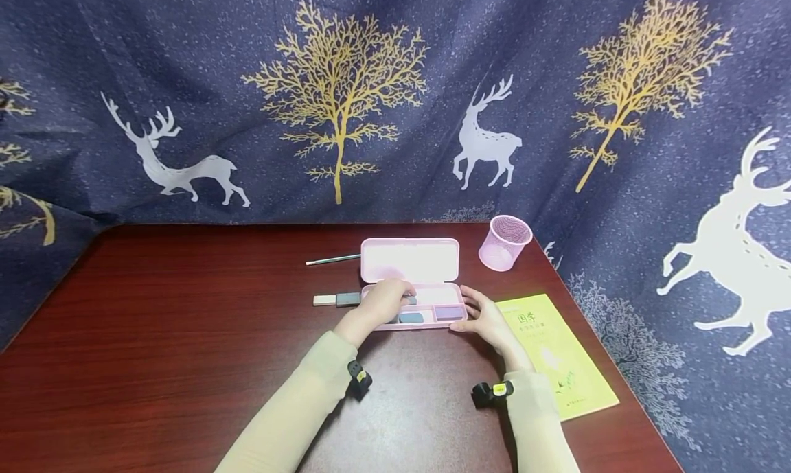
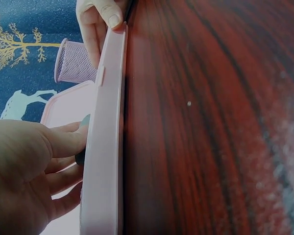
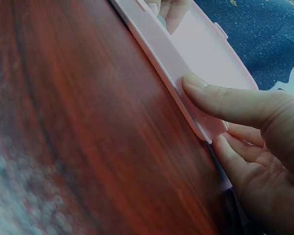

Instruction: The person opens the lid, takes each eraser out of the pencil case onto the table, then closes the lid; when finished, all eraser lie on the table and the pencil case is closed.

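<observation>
A pink pencil case [image 1: 426, 326] lies on the table with its lid [image 1: 410, 260] raised at the back. My left hand [image 1: 384, 301] reaches into the case from the left. Its thumb and fingers pinch a dark blue-green eraser [image 2: 82, 152], mostly hidden behind the case's front wall in the left wrist view. Another blue-grey eraser [image 1: 410, 318] and a purple block [image 1: 449, 313] lie in the front compartments. At the right end, my right hand [image 1: 491, 322] grips the case, thumb [image 3: 206, 93] against the front wall and fingers round the end.
Left of the case lies a white and dark grey block [image 1: 336, 299]. A pencil [image 1: 334, 259] lies behind, its end by the lid. A pink mesh pen holder [image 1: 503, 244] stands at the back right. The yellow book [image 1: 550, 356] lies under the right forearm, near the table's right edge.
</observation>
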`<act>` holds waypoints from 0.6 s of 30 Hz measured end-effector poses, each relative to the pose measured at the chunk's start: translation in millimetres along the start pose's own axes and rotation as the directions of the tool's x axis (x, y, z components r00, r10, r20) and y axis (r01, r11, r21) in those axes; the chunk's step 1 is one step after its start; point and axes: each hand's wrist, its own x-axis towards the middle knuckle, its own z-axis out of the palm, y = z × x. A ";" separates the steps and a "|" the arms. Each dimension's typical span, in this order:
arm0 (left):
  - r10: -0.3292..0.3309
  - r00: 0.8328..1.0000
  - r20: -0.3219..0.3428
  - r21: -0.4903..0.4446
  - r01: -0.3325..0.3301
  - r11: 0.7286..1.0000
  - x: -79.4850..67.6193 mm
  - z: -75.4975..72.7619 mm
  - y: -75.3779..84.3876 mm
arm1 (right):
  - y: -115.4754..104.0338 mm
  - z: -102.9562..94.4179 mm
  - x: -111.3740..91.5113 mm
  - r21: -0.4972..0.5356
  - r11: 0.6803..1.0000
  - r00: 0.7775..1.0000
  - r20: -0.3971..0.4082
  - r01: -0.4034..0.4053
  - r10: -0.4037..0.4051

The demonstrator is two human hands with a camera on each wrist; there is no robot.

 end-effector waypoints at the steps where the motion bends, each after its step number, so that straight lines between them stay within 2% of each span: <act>1: -0.002 1.000 0.000 -0.004 0.002 1.000 -0.4 -0.3 0.3 | 0.1 0.1 0.0 0.000 1.000 1.000 0.000 0.001 -0.001; 10: -0.011 1.000 -0.011 -0.006 0.011 1.000 -0.3 -0.7 0.4 | 1.3 0.0 1.2 0.004 1.000 1.000 -0.002 0.007 -0.007; 18: 0.023 0.999 -0.047 -0.011 -0.023 1.000 -3.1 -3.8 0.7 | -0.6 0.6 -0.3 -0.011 1.000 1.000 -0.006 0.000 0.000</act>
